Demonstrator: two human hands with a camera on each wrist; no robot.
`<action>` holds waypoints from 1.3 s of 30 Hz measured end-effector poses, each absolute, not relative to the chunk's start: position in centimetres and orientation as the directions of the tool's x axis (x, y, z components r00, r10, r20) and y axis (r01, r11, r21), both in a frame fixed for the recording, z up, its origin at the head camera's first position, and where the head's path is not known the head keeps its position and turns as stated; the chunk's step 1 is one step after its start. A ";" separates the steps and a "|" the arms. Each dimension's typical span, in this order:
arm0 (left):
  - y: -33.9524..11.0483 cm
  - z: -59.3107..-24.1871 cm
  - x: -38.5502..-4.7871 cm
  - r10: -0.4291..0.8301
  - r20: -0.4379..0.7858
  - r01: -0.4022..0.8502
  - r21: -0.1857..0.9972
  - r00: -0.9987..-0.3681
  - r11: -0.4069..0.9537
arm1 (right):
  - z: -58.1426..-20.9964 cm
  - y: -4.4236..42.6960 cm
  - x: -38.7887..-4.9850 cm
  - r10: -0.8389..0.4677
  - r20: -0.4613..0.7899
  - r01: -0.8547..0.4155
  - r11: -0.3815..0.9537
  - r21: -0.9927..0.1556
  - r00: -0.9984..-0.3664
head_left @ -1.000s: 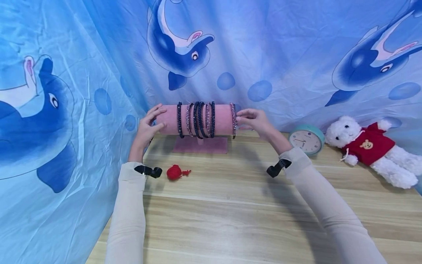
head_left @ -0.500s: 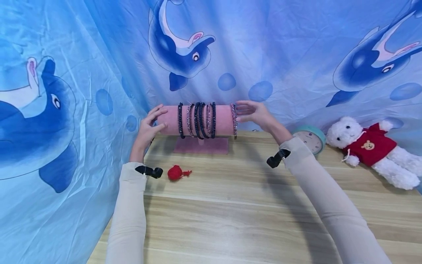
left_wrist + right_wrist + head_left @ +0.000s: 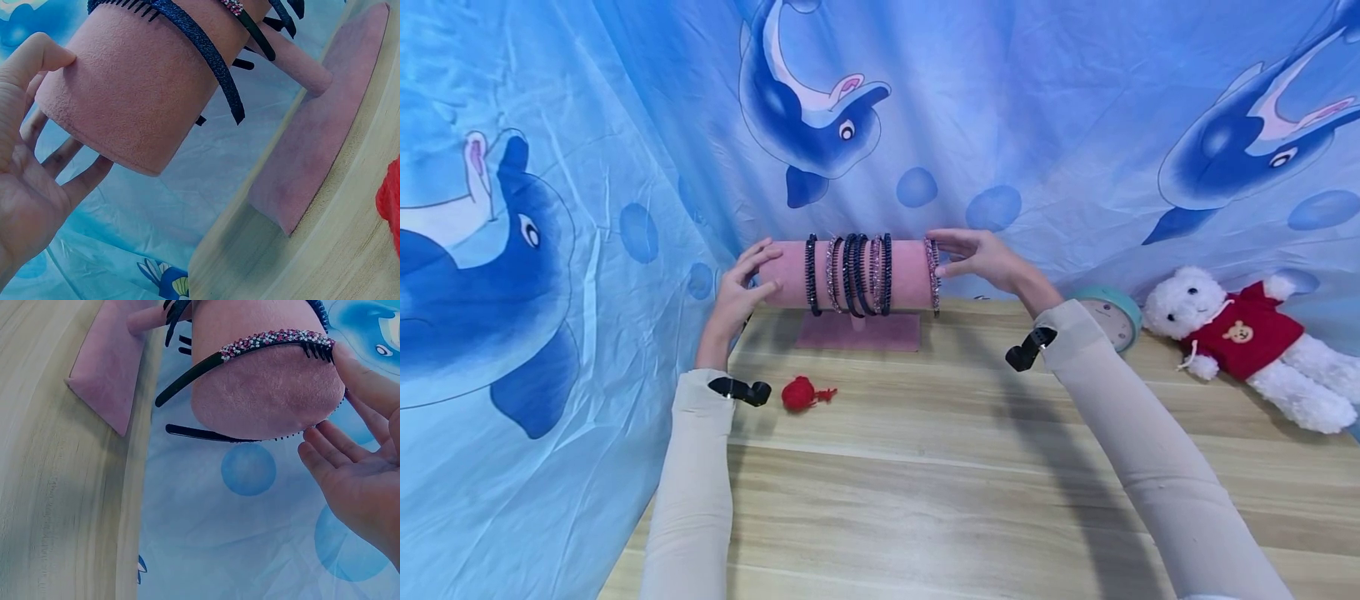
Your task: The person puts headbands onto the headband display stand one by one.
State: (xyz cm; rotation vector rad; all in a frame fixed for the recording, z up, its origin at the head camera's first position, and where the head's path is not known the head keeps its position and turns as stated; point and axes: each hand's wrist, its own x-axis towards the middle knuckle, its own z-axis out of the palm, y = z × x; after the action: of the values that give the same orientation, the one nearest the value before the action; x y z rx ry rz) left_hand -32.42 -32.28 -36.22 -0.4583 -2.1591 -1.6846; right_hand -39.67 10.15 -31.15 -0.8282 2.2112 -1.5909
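Note:
A pink headband stand (image 3: 910, 271) with a padded roll carries several glittery headbands (image 3: 857, 275). My left hand (image 3: 733, 292) grips the roll's left end. In the left wrist view its thumb (image 3: 47, 56) presses one side, with the other fingers at the end and partly hidden. At the right end sits a pink-jewelled headband (image 3: 269, 344), with a darker headband (image 3: 206, 433) close to the rim. My right hand (image 3: 988, 258) is at that end, fingers nearly straight; its thumb touches the jewelled headband, and its fingertips are near the darker one.
A red yarn ball (image 3: 799, 394) lies on the wooden table (image 3: 917, 500) in front of the stand. To the right are a teal clock (image 3: 1116, 317), partly behind the right sleeve, and a white teddy bear (image 3: 1240, 333). A blue dolphin-print curtain (image 3: 955, 108) hangs close behind.
My right hand has risen along the right end of the roll, and its fingers have straightened and shifted slightly left over the top. The left hand keeps its grip.

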 end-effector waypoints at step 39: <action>-31.9 -35.5 -31.7 0.026 0.472 0.464 0.853 -0.881 0.241 | -32.7 7.1 -39.4 -0.571 0.316 -0.524 0.244 -0.816 -0.758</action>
State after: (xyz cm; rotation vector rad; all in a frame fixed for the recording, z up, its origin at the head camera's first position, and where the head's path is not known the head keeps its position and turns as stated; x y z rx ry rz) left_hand -31.73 -31.86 -35.50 -0.4502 -2.1597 -1.6772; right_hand -39.39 7.13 -32.66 -1.0744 2.4412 -1.5708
